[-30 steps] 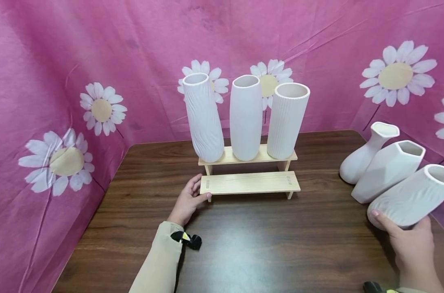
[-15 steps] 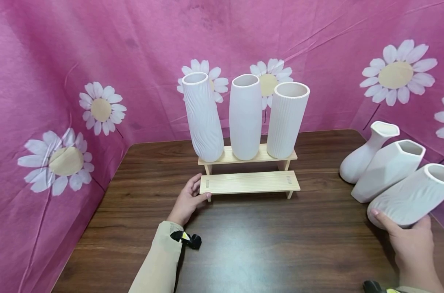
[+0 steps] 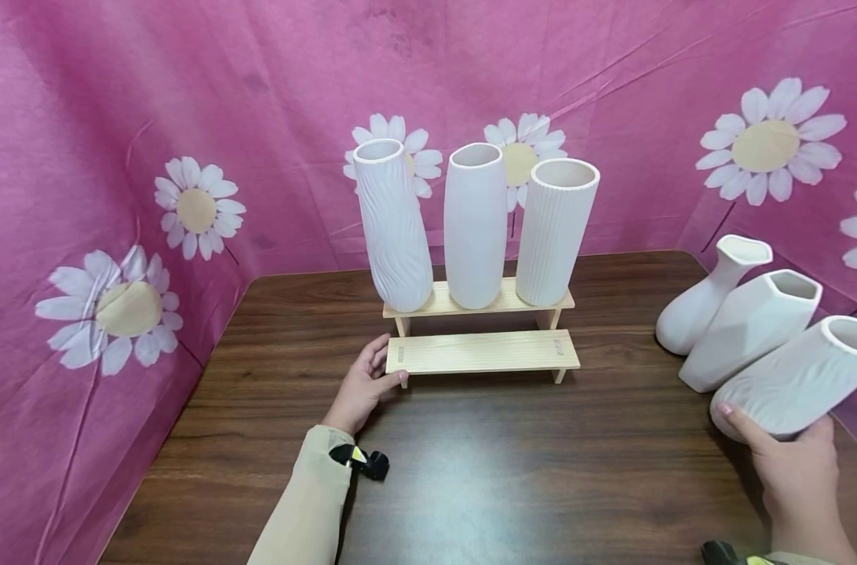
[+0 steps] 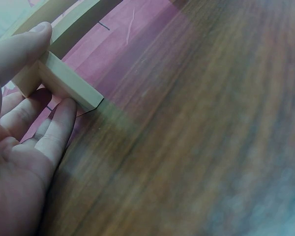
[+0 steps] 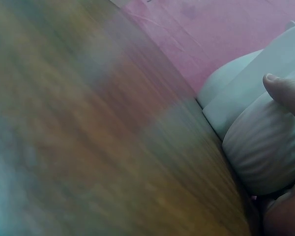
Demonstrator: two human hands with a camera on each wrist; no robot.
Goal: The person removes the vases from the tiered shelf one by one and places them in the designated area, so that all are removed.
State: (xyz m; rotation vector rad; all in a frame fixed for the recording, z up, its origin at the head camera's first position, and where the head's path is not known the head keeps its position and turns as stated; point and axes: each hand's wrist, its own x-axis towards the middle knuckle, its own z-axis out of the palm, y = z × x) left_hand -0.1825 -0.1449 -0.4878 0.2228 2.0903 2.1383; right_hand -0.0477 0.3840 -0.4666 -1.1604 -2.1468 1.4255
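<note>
A two-step wooden display stand (image 3: 482,353) is at the middle of the table. My left hand (image 3: 361,384) grips the left end of its lower step, thumb at the front corner; in the left wrist view the fingers (image 4: 59,128) touch the stand's leg. Three tall white vases stand on the upper step: a wavy one (image 3: 395,235), a smooth one (image 3: 475,227) and a ribbed one (image 3: 556,235). The lower step is bare. At the right, my right hand (image 3: 796,471) holds a white vase with a rippled surface (image 3: 789,388) near its base, thumb on its side.
Behind the held vase are a faceted white vase (image 3: 749,329) and a narrow-necked white vase (image 3: 707,298), close together in a row. The dark wooden table (image 3: 471,471) ends at a pink curtain (image 3: 294,118) printed with daisies, on the back and both sides.
</note>
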